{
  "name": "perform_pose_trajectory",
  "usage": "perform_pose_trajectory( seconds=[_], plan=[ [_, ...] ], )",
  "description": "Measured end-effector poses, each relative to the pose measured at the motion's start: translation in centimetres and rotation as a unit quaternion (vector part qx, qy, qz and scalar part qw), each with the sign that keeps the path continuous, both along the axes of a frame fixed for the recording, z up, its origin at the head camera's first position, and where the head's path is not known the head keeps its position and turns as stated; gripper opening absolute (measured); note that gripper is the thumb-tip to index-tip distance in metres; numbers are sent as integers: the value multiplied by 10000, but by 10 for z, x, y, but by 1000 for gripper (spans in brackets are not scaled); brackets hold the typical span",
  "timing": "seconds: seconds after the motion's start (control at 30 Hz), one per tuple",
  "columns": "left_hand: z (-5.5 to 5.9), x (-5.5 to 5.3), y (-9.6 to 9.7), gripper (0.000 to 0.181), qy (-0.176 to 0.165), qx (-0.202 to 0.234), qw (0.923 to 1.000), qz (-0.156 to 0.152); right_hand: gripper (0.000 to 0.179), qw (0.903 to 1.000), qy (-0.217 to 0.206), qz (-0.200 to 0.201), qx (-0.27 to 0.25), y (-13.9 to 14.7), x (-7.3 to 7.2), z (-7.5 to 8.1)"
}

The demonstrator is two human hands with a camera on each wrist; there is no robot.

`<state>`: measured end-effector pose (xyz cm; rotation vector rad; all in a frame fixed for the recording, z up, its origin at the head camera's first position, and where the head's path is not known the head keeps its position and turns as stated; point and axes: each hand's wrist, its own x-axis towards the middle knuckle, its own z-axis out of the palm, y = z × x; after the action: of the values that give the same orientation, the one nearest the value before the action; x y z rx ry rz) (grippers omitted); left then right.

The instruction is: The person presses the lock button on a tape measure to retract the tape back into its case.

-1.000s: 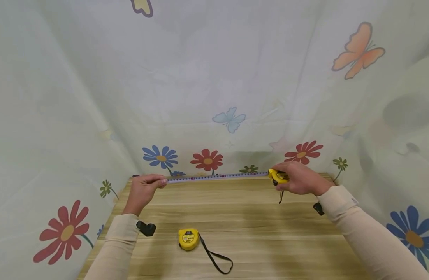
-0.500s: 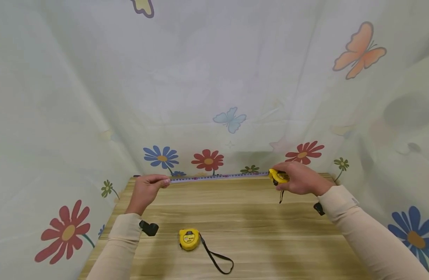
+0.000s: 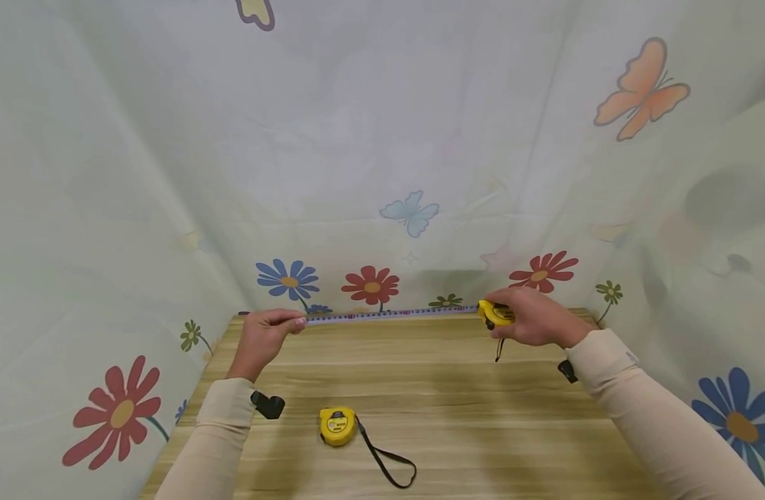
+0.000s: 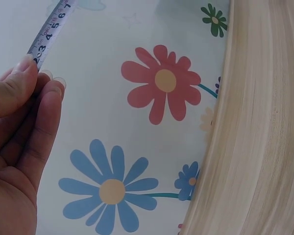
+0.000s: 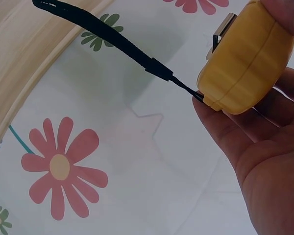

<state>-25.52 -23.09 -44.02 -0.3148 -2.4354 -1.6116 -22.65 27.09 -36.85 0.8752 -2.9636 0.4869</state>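
Note:
My left hand pinches the free end of a white tape blade between thumb and fingers. In the left wrist view the blade runs up and away from the thumb, its low numbers readable. The yellow tape measure that the blade comes from is gripped by my right hand. Close up in the right wrist view, the measure's case lies between thumb and fingers, and a black wrist strap hangs from it. The blade stretches nearly level between both hands, above the table's far part.
A second yellow tape measure lies on the wood-grain table, its black strap looped to the right. Pale cloth printed with flowers and butterflies encloses the table at the back and sides. Black wrist cameras sit at both cuffs.
My left hand has shifted slightly to the right with the blade's end, so the stretch of blade between the hands is a little shorter. The right hand has barely moved.

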Motion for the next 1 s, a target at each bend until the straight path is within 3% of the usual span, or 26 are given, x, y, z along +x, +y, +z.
perform_pose_trajectory(
  seconds=[1.0],
  plan=[
    [1, -2, 5, 18, 91, 57, 9999, -109, 52, 10000, 75, 18, 41, -6, 0, 3]
  ],
)
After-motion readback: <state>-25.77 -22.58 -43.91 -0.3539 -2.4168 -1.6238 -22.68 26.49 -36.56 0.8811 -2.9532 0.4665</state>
